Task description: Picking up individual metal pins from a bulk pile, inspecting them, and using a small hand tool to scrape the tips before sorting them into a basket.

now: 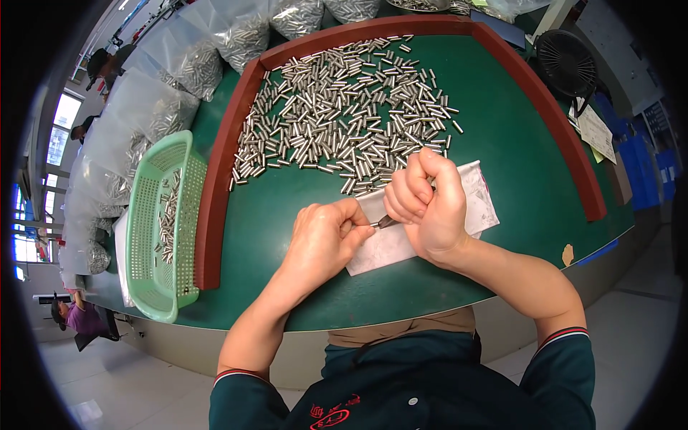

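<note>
Dk shirt (pixel 459 401) nearest; L hand (pixel 319 236) pinches metal pin (pixel 375 225), R hand (pixel 433 204) fisted rnd dk tool (pixel 385 221), abv cloth (pixel 387 252).

basket (pixel 185 229) left of the pin pile (pixel 322 122)

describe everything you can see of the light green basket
The light green basket is long, seemingly plastic, with perforated walls and a smooth rim. It sits opening upward near the left edge of the green table, beside the reddish border; whether they touch is unclear. Silvery metal pins lie inside.
</note>
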Available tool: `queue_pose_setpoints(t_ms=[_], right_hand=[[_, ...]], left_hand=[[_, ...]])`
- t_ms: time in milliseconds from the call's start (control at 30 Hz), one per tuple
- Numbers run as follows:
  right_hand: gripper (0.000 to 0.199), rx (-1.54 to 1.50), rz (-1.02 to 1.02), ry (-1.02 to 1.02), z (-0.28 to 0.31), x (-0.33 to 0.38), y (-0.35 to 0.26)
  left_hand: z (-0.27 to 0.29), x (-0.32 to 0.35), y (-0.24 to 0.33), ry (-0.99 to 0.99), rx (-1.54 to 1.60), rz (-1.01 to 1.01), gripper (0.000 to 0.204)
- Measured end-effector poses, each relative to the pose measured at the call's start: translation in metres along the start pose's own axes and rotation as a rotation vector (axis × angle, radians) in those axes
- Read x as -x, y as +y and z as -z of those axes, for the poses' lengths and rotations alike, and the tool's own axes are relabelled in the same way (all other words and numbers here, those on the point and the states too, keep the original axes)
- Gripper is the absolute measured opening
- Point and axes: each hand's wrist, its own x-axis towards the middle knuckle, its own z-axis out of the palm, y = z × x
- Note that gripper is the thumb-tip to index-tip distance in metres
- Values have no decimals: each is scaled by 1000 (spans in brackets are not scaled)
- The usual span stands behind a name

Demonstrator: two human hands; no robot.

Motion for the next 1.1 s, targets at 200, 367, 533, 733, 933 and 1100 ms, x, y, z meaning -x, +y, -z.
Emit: queue_pose_setpoints(t_ms=[200,367,533,733,933,1100], right_hand=[[36,-66,22,10,1,1,-1],[38,-74,20,1,0,1,-1],[41,33,42,-3,-1,2,2],[40,181,163,-7,-11,7,7],[41,180,170,22,-16,7,6],[39,141,117,57,-16,4,7]], left_hand=[[-2,0,1,29,46,3,12],[-2,-1,0,12,57,41,12],[-3,-2,0,0,102,55,13],[-1,-4,3,-4,68,55,13],[0,-5,5,-5,46,55,14],[-2,-3,4,-6,67,18,14]])
